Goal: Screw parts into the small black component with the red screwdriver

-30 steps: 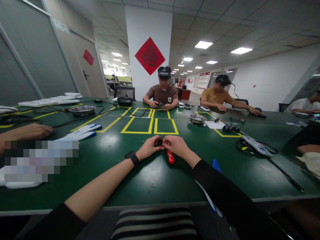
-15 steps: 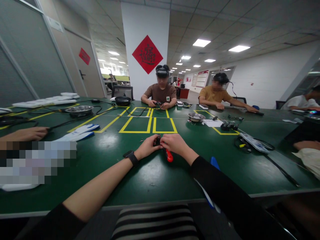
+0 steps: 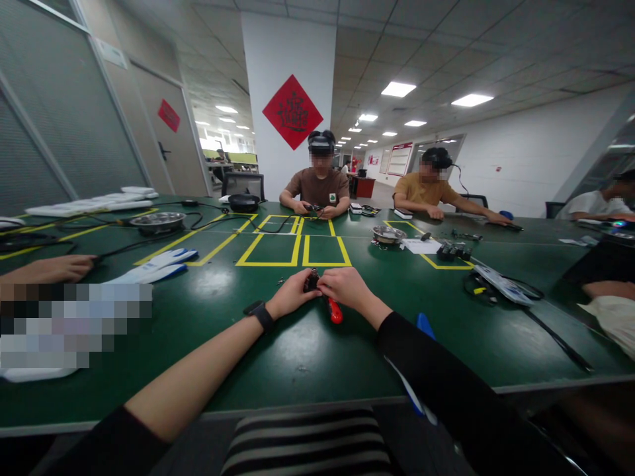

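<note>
My left hand (image 3: 290, 295) is closed around a small dark part with a metallic top (image 3: 312, 279), held just above the table. The fingers of my right hand (image 3: 347, 289) are pinched together against the right side of this part; what lies between them is hidden. Under my right hand a red handle (image 3: 336, 312) sticks out toward me, its other end covered by the fingers. Tiny metal pieces (image 3: 281, 281) lie left of my left hand.
Metal bowls (image 3: 389, 234) (image 3: 157, 222) stand farther back. Black blocks (image 3: 454, 250) and a white device with cables (image 3: 503, 284) are at right. White-and-blue gloves (image 3: 161, 263) lie left, beside a co-worker's hand (image 3: 69, 266). A blue object (image 3: 425, 325) is by my right sleeve. Other people sit opposite.
The view has tilted very slightly. Both my hands keep nearly the same pose at the dark part, and the red handle stays in place.
</note>
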`<control>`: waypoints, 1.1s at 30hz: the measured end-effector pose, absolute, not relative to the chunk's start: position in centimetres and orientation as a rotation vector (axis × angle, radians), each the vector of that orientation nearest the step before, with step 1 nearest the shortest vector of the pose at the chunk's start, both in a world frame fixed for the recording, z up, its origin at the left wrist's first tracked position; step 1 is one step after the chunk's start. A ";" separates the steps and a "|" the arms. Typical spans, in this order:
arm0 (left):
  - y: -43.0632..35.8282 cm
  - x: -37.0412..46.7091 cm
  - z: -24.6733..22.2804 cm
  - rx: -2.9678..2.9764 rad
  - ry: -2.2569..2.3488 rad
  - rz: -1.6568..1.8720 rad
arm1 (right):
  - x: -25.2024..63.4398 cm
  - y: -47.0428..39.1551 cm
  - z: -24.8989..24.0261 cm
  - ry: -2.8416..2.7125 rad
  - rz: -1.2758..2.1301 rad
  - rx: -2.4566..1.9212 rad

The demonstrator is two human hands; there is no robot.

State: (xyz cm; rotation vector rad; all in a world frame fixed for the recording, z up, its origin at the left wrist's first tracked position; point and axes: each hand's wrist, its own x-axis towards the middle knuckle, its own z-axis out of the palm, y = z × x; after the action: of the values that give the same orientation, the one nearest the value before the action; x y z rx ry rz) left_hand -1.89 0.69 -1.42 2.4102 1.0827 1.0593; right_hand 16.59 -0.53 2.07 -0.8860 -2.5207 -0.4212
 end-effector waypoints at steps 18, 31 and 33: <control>0.5 -2.0 -1.3 2.412 1.096 1.017 | 16.7 -0.6 1.6 -2.126 0.139 -1.233; 0.2 -2.0 -1.1 2.480 1.201 0.998 | 17.1 0.8 -0.4 -2.119 0.631 -1.329; 0.1 -2.0 -1.0 2.481 1.212 0.996 | 17.1 1.1 -0.7 -2.011 0.639 -1.306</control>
State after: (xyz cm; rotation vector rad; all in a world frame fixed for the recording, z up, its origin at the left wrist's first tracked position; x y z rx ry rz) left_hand -1.98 0.12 -0.97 2.4814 1.2124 0.9958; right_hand 17.10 1.14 -0.70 -1.3057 -2.0106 0.6393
